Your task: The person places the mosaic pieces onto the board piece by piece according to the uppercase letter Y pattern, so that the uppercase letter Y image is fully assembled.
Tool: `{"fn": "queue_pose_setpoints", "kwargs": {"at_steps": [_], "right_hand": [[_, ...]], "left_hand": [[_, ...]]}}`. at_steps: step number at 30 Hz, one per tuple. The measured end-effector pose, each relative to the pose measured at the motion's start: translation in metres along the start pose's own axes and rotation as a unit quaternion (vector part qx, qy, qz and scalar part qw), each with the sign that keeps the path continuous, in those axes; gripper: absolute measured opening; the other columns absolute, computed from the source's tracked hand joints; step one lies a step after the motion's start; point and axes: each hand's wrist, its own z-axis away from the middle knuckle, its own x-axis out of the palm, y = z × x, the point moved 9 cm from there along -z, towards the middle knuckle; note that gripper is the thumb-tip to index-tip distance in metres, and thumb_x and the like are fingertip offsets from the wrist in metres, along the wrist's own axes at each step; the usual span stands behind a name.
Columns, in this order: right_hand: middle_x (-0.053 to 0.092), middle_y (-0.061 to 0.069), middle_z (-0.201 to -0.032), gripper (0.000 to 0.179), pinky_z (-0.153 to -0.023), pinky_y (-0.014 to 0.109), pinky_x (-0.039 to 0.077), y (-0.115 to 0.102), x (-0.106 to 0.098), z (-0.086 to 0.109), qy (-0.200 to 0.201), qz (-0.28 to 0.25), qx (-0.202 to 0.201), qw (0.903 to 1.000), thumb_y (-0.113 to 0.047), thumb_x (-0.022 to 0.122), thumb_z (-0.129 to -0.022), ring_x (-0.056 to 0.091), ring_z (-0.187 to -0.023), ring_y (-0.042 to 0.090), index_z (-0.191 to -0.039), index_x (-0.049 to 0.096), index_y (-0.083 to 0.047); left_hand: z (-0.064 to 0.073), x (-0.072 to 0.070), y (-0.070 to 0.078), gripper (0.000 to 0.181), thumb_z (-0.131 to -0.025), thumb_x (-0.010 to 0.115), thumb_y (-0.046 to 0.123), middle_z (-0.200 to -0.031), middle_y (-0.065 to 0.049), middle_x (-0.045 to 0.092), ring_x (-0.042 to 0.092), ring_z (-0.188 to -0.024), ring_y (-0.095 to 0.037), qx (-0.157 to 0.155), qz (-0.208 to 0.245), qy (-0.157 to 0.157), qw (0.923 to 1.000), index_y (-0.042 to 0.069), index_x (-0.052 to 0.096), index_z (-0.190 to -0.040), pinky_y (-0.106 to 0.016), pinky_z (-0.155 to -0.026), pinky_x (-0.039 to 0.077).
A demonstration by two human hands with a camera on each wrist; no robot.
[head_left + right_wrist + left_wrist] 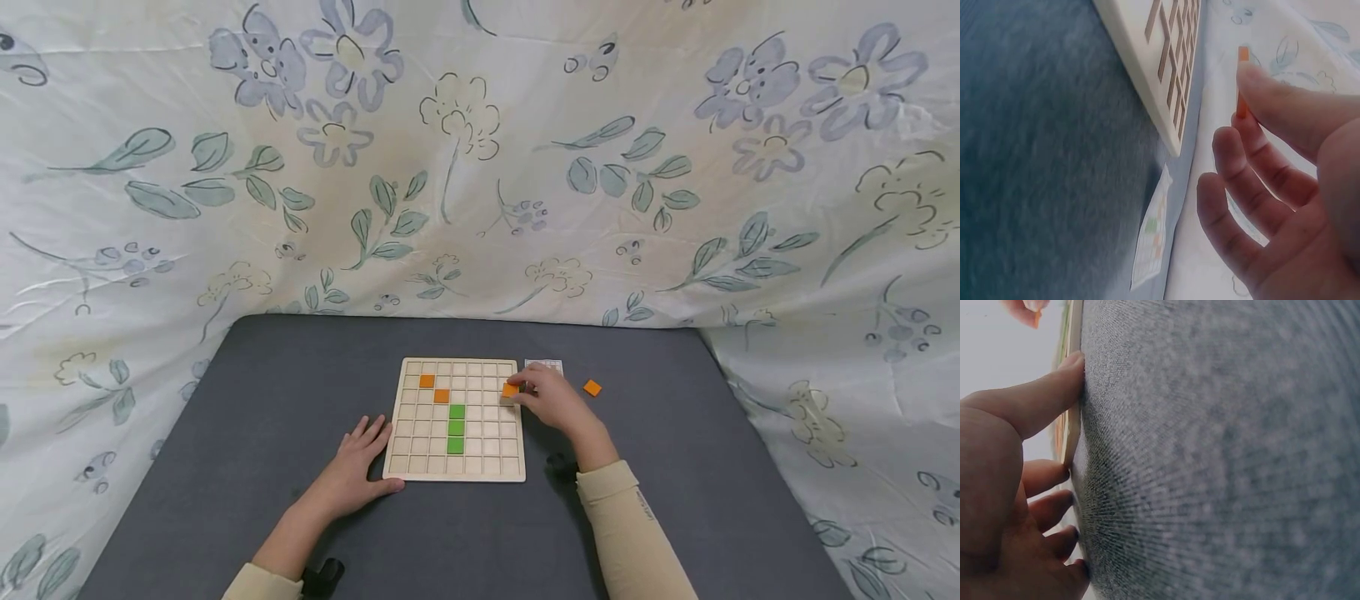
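Note:
A light wooden grid board (419, 464) lies on the dark table. Two orange square tiles (427, 381) sit in its upper left cells, and three green square tiles (456, 427) form a column near the middle. Above the board's right edge, my right hand (553, 400) pinches another orange square tile (509, 390). In the right wrist view, that orange tile (1243, 55) is edge-on between thumb and forefinger, clear of the board. My left hand (352, 477) rests at the board's lower left corner, thumb and fingertips touching its edges, fingers spread.
Right of the board lies one loose orange tile (592, 387). A small printed grid card (555, 364) is partly hidden behind my right hand; its green and orange marks show in the right wrist view. A flower-patterned cloth (480, 250) hangs behind the table (645, 367).

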Motion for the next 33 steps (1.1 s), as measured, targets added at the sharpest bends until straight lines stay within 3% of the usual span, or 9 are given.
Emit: {"fn": "queue_pose_setpoints", "kwargs": {"at_steps": [20, 33], "right_hand": [[0.065, 0.003, -0.116, 0.026, -0.073, 0.031, 0.051, -0.027, 0.027, -0.022, -0.022, -0.010, -0.015, 0.9996, -0.019, 0.075, -0.093, 0.056, -0.085, 0.013, -0.119, 0.074, -0.015], [0.068, 0.005, -0.114, 0.026, -0.080, 0.033, 0.053, -0.033, 0.046, -0.033, -0.050, 0.015, -0.012, 0.9985, -0.019, 0.075, -0.093, 0.061, -0.090, 0.015, -0.117, 0.075, -0.012]], "left_hand": [[-0.001, 0.000, -0.002, 0.100, -0.081, 0.081, 0.049, -0.166, -0.018, 0.025, 0.010, -0.155, -0.044, 0.001, 0.001, 0.000, 1.0000, 0.007, 0.033, -0.158, -0.067, -0.120, 0.015], [-0.002, 0.007, -0.004, 0.100, -0.081, 0.082, 0.049, -0.166, -0.018, 0.024, 0.010, -0.155, -0.044, 0.004, 0.001, 0.006, 1.0000, 0.007, 0.033, -0.158, -0.066, -0.121, 0.013]]}}
